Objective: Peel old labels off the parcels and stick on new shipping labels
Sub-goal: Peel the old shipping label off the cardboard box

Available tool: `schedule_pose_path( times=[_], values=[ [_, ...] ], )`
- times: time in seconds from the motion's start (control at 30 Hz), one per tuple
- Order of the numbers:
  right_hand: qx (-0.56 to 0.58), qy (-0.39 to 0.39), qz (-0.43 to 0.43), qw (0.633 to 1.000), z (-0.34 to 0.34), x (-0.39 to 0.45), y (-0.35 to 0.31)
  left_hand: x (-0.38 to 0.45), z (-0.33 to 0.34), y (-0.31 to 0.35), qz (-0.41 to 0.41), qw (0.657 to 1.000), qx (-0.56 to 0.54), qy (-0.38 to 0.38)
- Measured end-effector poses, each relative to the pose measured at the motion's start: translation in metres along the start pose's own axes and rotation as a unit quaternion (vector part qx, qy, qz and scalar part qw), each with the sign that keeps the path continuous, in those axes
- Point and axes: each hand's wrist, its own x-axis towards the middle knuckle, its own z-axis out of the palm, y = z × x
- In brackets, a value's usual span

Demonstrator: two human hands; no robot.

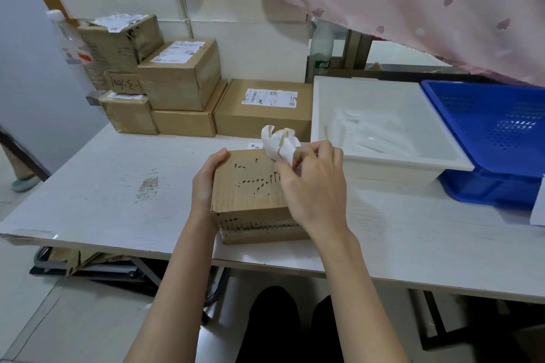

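The left hand point(206, 183) lies flat against the left side of the box point(250, 188), fingers straight and thumb hooked over the top edge, bracing it on the surface point(118, 186). The right hand point(312, 186) reaches over the box's top from the right, its fingers curled and pinching a crumpled white label point(278, 143) that curls upward just beyond the fingertips, at the box's far right corner. The bare cardboard top under this hand shows torn patches. The right palm covers the box's right edge, and how much of the label still clings to the box cannot be made out. Beyond the left hand stands a stack of labelled boxes point(180, 76); beyond the right hand sits a white tray point(383, 168), with a blue basket point(501, 132) cut off by the frame edge.
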Motion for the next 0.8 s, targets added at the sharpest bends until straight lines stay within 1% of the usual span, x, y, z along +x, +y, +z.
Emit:
schedule_pose_path(
  times=[0.1,0.2,0.23,0.47,0.6,0.8],
  values=[
    [0.035,-0.005,0.009,0.999,-0.004,-0.003,-0.002,0.000,0.000,0.000,-0.004,1.000,-0.005,0.001],
    [-0.038,0.025,-0.034,0.998,-0.001,-0.004,0.001,0.000,0.000,0.000,-0.010,1.000,-0.007,0.000],
    [-0.046,0.036,-0.041,0.997,0.000,-0.004,0.003,0.001,0.000,-0.001,-0.009,1.000,-0.006,-0.001],
    [0.078,0.066,0.030,0.994,-0.002,0.002,0.006,0.000,-0.001,-0.001,-0.004,1.000,-0.003,0.002],
    [0.120,0.076,0.046,0.989,-0.002,0.001,0.003,0.000,0.000,-0.002,-0.006,1.000,-0.007,-0.004],
    [0.179,0.119,0.059,0.975,-0.006,-0.005,-0.004,0.002,-0.001,-0.003,-0.004,1.000,-0.004,-0.010]
  ],
)
